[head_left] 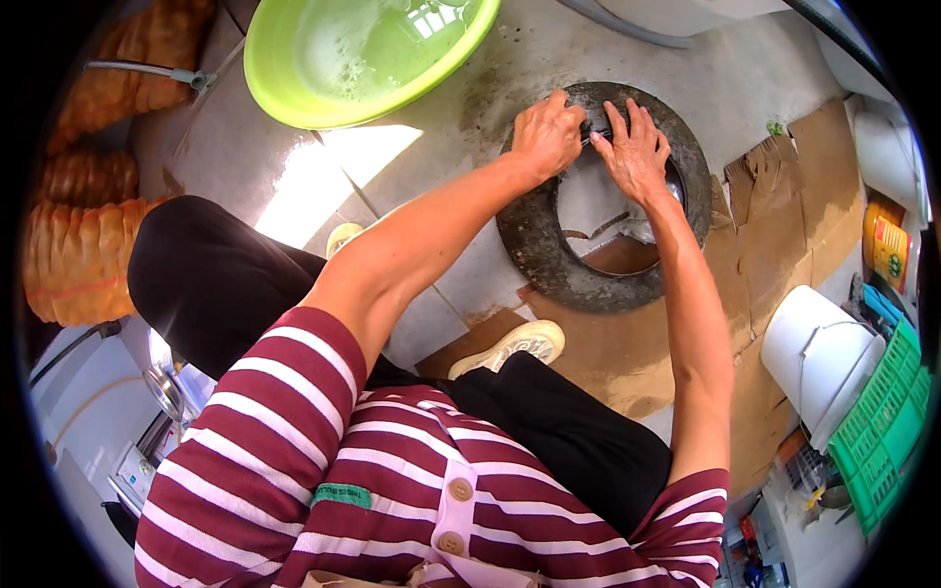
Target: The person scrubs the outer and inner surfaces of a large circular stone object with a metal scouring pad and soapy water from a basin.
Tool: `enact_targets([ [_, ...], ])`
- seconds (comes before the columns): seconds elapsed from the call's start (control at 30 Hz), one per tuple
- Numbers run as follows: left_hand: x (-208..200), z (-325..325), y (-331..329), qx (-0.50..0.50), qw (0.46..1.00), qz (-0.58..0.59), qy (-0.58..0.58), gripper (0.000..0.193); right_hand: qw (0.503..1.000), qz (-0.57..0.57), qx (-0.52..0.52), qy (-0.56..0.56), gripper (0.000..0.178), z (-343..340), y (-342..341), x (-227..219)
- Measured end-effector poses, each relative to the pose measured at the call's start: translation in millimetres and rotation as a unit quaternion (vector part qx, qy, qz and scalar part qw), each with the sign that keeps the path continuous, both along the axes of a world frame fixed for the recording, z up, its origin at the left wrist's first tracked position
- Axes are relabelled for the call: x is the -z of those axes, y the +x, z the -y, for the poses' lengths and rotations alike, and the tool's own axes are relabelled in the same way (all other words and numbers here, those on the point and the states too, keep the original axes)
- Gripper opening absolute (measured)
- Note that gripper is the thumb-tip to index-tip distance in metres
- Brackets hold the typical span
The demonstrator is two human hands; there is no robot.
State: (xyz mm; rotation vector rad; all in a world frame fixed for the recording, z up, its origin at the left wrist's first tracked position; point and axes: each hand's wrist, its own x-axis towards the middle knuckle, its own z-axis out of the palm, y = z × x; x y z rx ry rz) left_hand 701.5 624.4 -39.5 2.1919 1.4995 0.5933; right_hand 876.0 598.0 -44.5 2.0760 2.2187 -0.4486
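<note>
A wide dark grey ring (534,245), blotched and wet-looking, lies on the floor in front of me; its big round hole shows the tile and cardboard beneath. My left hand (549,135) is at the ring's far side, fingers closed. Something small and dark shows by its fingertips, but I cannot make out what it is. My right hand (637,157) is just right of it, fingers stretched out over the far part of the ring and its inner edge. The fingertips of both hands are close together.
A lime-green basin (392,93) of sudsy water stands at the far left. Flattened brown cardboard (765,245) covers floor at right. Beyond it are a white bucket (814,343) and a green plastic crate (882,421). Orange mesh sacks (83,260) are piled at left. A grey hose (627,29) curves behind the ring.
</note>
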Motion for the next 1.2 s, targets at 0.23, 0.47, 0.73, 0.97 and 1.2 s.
enact_targets([
  [0.23,-1,53,-23,0.023,0.995,0.098,-0.016,0.02,1.0,0.025,0.007,0.015,0.063,8,9,1],
  [0.47,-8,30,-13,0.007,0.997,0.066,-0.025,0.019,1.0,0.014,0.003,0.003,0.063,1,2,-1],
  [0.73,-1,9,-10,-0.006,1.0,0.027,-0.006,0.019,1.0,0.008,-0.004,0.017,0.063,3,0,-3],
  [0.97,-5,64,-20,-0.008,0.993,0.106,-0.043,0.02,1.0,0.028,0.005,0.013,0.064,8,9,1],
  [1.2,5,-3,-5,-0.031,0.999,-0.017,-0.032,0.021,1.0,0.01,-0.008,0.026,0.064,2,0,4],
])
